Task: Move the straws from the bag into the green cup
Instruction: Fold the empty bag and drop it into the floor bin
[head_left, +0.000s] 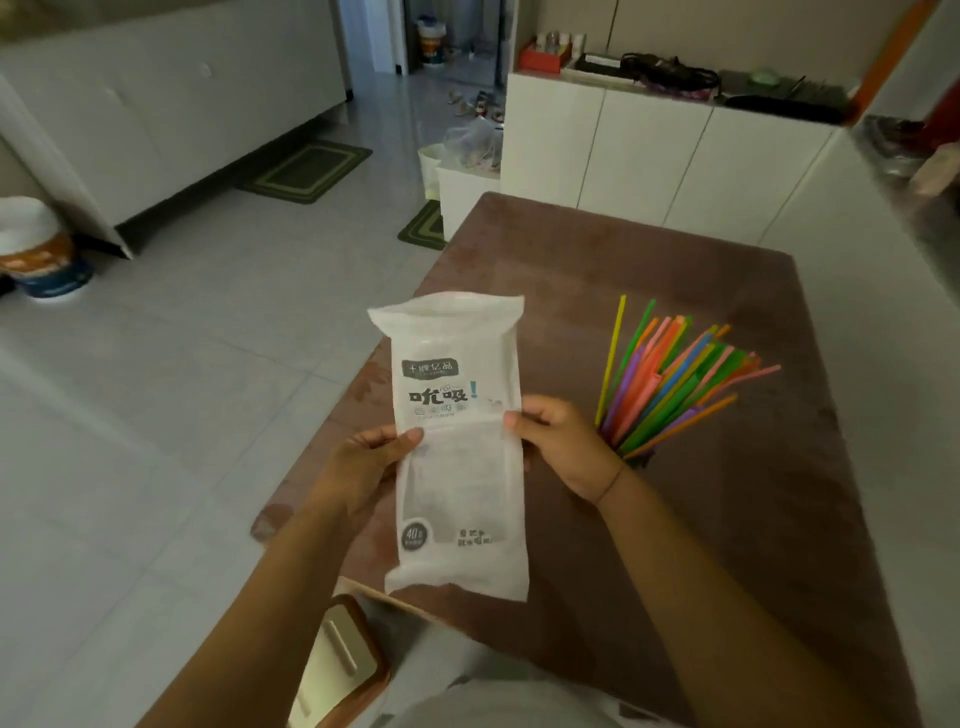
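I hold a flat white plastic bag (457, 447) with printed black characters upright above the brown table (727, 519). My left hand (363, 462) pinches its left edge and my right hand (561, 441) pinches its right edge, both about mid-height. The bag looks flat, and I see no straws inside it. To the right, a bundle of coloured straws (670, 384) fans out upward from a cup. My right hand and wrist hide the cup almost fully, so its colour does not show.
White cabinets (649, 156) stand behind the table, with clutter on top. Tiled floor (182, 389) lies to the left, with green mats (306, 169), a bucket (41, 254) and a bin with bags (462, 156). A wooden stool (337, 670) sits under my left forearm.
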